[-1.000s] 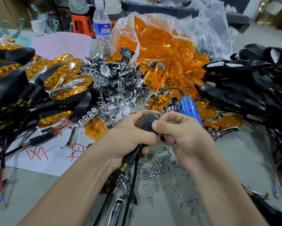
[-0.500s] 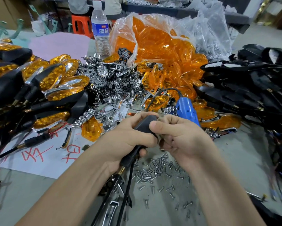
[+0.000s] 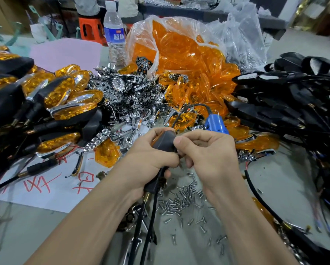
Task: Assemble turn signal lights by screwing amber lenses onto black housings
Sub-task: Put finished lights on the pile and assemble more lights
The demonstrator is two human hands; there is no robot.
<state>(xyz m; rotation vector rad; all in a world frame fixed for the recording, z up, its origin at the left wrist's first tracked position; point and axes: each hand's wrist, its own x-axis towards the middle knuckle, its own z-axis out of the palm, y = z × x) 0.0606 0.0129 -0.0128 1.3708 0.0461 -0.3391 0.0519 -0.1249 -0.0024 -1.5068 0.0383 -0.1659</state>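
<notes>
Head view: left hand (image 3: pixel 150 157) keeps gripping the black housing (image 3: pixel 165 141) above the bench's (image 3: pixel 275 178) near middle. Right hand (image 3: pixel 204 152) pinches the housing's edge, its fingers slightly shifted. An amber lens (image 3: pixel 155 140) edge now shows. Blue screwdriver (image 3: pixel 216 124) lies untouched behind, so screwing likely remains.

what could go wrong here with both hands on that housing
1. The left hand and right hand grip the black housing above loose screws; a fumbled screw may get lost among them.
2. Its dangling wires could snag on the clutter below.
</notes>
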